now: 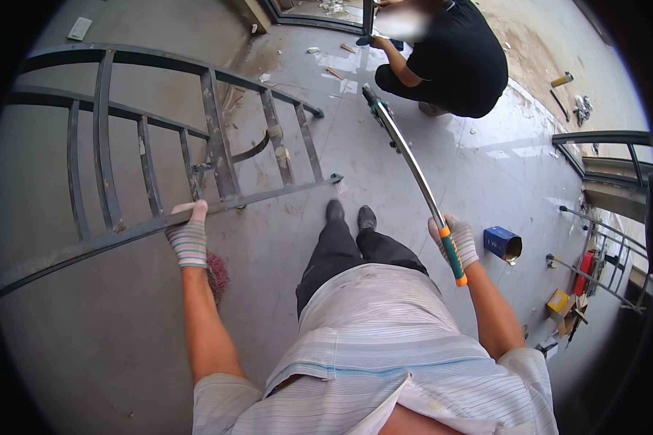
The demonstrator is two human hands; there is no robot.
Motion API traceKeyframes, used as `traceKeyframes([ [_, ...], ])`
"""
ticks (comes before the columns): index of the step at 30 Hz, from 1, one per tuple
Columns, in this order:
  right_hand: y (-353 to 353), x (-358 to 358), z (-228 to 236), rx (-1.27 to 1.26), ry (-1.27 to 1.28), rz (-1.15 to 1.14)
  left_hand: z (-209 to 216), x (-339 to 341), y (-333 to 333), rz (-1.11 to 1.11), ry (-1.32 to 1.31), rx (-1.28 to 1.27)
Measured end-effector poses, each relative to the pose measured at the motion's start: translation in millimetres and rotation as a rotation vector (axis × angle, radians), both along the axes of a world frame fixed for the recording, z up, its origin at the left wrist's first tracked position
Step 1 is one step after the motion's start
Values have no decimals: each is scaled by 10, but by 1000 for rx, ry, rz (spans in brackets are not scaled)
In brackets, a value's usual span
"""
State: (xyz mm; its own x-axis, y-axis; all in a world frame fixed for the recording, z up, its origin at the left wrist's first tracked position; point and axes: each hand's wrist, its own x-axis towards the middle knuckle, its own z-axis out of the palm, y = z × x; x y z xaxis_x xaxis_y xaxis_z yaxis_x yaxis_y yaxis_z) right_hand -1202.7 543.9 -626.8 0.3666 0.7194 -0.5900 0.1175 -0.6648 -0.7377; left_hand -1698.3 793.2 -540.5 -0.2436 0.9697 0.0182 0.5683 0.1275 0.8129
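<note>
My left hand [189, 233], in a striped knit glove, grips the lower side rail of a grey metal folding ladder [218, 134]. The ladder slants across the left of the view, its rungs spattered with dried paint. In my right hand [460, 239], gloved too, is a long-handled tool [412, 163] with a shiny metal shaft and a green-and-orange grip. The shaft points away from me, and its dark head [374, 101] comes near the crouching person in the picture. I cannot make out the head's exact kind.
A person in black [457, 61] crouches by a dark door frame [319, 23]. A blue open tin [502, 244] lies right of my right hand. Another metal ladder [602, 254], a red case [584, 272] and boxes are at the right. Scraps litter the floor.
</note>
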Motion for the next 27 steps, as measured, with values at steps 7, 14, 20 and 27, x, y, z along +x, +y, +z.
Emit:
traceKeyframes([
  [7, -1064, -303, -85, 13, 76, -230, 75, -1191, -553, -116, 19, -55],
  [14, -1472, -611, 124, 34, 4, -241, 509, -2040, -969, -67, 33, -80],
  [20, -1477, -1029, 507, 1, 91, -242, 783, -2624, -1265, -137, 61, -155],
  [27, -1539, -1238, 300, 94, 303, -377, 993, -2709, -1441, -165, 5, -215],
])
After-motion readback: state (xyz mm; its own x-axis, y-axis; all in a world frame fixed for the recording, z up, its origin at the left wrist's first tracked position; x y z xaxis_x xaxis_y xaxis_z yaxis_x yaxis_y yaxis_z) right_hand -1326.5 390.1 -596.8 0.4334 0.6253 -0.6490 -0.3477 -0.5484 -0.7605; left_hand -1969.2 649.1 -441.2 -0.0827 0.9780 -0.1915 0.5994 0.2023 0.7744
